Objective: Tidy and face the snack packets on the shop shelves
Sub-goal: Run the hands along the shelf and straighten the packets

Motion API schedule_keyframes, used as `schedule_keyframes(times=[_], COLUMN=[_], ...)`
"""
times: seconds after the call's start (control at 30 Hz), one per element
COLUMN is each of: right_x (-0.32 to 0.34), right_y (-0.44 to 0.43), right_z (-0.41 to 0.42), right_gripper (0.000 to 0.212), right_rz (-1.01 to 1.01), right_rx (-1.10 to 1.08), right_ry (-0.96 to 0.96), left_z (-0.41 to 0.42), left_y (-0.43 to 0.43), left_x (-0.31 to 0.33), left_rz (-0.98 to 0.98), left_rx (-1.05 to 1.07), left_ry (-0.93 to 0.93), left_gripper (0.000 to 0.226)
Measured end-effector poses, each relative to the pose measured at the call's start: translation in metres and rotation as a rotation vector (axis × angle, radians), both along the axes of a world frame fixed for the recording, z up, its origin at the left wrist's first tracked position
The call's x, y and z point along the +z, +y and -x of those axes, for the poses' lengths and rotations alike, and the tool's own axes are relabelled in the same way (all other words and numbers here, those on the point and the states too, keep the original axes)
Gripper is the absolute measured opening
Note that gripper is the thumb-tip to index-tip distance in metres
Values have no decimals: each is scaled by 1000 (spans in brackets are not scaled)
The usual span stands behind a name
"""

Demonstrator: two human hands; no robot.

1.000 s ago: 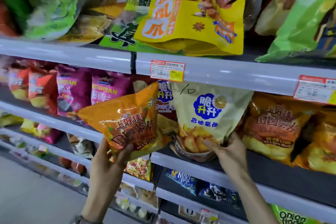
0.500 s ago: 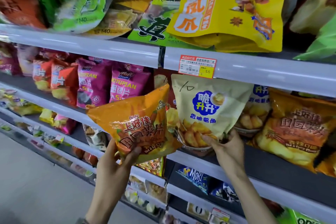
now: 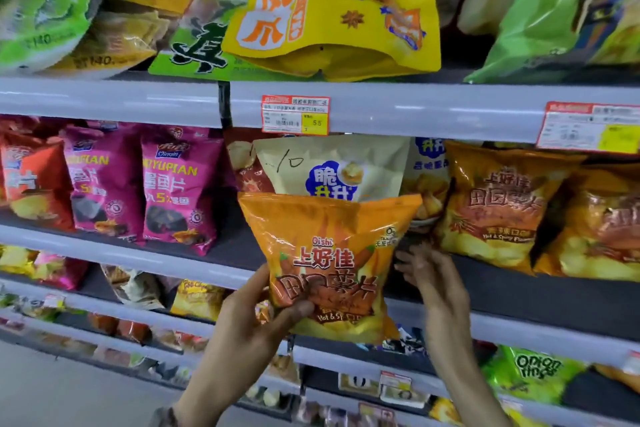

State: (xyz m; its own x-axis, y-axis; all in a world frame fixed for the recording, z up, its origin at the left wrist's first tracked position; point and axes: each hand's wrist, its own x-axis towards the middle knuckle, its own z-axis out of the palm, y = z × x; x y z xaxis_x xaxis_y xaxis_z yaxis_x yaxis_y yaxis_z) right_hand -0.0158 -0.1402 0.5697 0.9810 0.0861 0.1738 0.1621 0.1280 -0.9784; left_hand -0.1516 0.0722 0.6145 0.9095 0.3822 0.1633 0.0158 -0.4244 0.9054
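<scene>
orange Oishi packet (image 3: 329, 260): upright, long axis vertical, print facing camera | left hand (image 3: 249, 326): grips its lower-left corner | right hand (image 3: 433, 284): fingers spread, holding nothing, beside its right edge

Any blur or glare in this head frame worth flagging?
Head view: the right hand is smeared by motion; the orange packet gripped by the left hand reads sharply, with glare streaks on its foil; the green packets upper left are soft.
</scene>
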Motion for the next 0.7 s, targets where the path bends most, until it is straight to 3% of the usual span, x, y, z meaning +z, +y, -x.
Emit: schedule_keyframes(times=[0.1, 0.2, 0.37, 0.6, 0.7], right_x=[3, 7, 13, 3, -1], right_y=[-21, -43, -76, -105, -113], right_z=[13, 16, -5, -37, -41], right_gripper=[48, 34, 39, 54, 49], right_rz=[-27, -19, 38, 416, 439], right_rx=[-39, -49, -275, -389, -385], right_ry=[51, 83, 111, 67, 100], left_z=[-26, -57, -114, -167, -171], left_y=[-25, -53, -105, -152, -159], left_x=[1, 2, 2, -22, -30], left_rz=[-13, -32, -157, -31, -30], left_rx=[-93, -165, -240, -220, -247], left_ry=[10, -18, -76, -55, -52], left_gripper=[40, 34, 26, 36, 40])
